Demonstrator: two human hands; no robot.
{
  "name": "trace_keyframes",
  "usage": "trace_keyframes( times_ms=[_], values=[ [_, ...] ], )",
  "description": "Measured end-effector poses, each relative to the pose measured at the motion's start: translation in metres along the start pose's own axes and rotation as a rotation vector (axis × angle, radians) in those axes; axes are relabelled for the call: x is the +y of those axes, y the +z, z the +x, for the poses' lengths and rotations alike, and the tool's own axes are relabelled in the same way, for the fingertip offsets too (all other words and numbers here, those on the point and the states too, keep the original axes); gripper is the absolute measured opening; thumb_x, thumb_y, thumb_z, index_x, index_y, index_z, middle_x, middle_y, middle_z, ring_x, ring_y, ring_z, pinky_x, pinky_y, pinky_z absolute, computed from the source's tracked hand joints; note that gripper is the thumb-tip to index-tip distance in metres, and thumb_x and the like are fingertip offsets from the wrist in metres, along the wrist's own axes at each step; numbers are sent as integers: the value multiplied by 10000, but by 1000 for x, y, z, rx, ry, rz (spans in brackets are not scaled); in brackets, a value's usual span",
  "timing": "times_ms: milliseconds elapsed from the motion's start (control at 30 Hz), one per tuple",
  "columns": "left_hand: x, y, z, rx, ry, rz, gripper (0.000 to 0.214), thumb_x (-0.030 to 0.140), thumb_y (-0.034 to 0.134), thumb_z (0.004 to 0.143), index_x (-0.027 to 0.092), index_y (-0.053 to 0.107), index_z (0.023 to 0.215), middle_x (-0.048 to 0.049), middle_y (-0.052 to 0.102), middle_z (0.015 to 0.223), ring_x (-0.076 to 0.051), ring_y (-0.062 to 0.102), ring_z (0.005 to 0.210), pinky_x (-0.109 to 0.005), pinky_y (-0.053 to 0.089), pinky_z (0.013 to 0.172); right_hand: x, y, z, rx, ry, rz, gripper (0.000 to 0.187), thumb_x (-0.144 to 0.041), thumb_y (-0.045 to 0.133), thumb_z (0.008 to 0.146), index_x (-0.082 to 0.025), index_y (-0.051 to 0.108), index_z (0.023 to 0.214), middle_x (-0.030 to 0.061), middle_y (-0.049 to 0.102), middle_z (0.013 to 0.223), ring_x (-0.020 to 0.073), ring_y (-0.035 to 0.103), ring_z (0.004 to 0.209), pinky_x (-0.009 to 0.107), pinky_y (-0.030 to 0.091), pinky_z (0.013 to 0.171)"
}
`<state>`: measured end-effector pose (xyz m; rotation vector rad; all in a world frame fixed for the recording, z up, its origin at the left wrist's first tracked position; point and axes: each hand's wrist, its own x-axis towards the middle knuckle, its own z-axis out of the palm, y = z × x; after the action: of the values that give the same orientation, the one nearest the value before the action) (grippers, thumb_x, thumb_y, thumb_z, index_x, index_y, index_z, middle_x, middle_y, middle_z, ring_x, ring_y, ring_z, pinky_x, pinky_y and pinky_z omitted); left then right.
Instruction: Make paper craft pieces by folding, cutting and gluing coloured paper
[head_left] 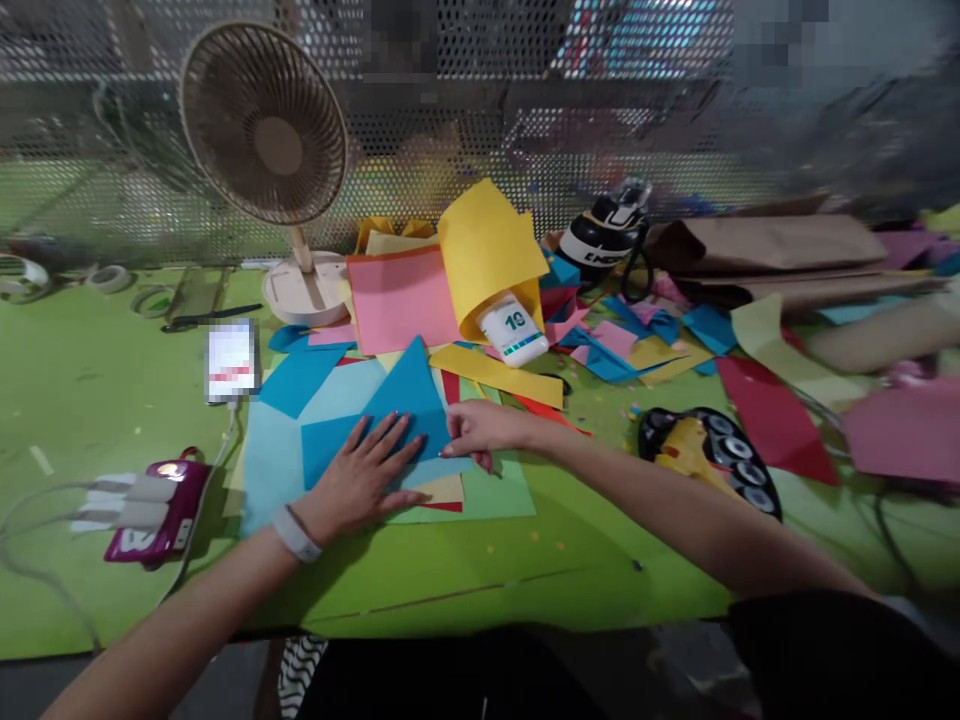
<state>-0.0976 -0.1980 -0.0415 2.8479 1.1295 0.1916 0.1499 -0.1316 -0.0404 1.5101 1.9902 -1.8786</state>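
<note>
My left hand, a pale band on its wrist, lies flat with fingers spread on a folded sheet of blue paper. This blue sheet has a pointed top and rests on light blue paper and light green paper. At the right edge of the blue sheet is my right hand, its fingers curled in and its thumb toward the paper. Nothing shows between those fingers. Just beyond lie a yellow paper strip and a pink sheet.
A fan stands at the back left, near a phone on a cable and a magenta power bank. A white container, a black bottle, paper scraps and a black case are farther right.
</note>
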Motion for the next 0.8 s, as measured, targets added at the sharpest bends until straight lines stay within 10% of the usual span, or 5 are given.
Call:
trace_keyframes(
  times_ms=[333, 600, 800],
  values=[
    [-10, 13, -2, 36, 69, 56, 764, 680, 378, 911, 244, 297, 1533, -101, 265, 1602, -277, 233, 1482, -490, 100, 1214, 8, -4, -44, 160, 54, 45, 424, -490, 757, 721, -216, 436, 763, -73, 561, 486, 119, 578, 419, 209, 433, 419],
    [-19, 11, 1, 129, 40, 61, 642, 588, 385, 954, 208, 436, 1469, -110, 360, 1561, -287, 323, 1446, -490, 200, 1204, 54, -13, -107, 953, 184, -455, 216, -428, 523, 899, -227, 553, 827, 57, 708, 871, 219, 672, 812, 314, 483, 699],
    [-27, 15, 2, 134, -76, 81, 591, 529, 343, 984, 190, 454, 1455, -126, 357, 1558, -291, 335, 1439, -525, 264, 1179, 56, -23, -92, 915, 234, -801, 201, -377, 536, 903, -196, 583, 977, 127, 682, 1052, 302, 626, 1039, 357, 459, 814]
  ],
)
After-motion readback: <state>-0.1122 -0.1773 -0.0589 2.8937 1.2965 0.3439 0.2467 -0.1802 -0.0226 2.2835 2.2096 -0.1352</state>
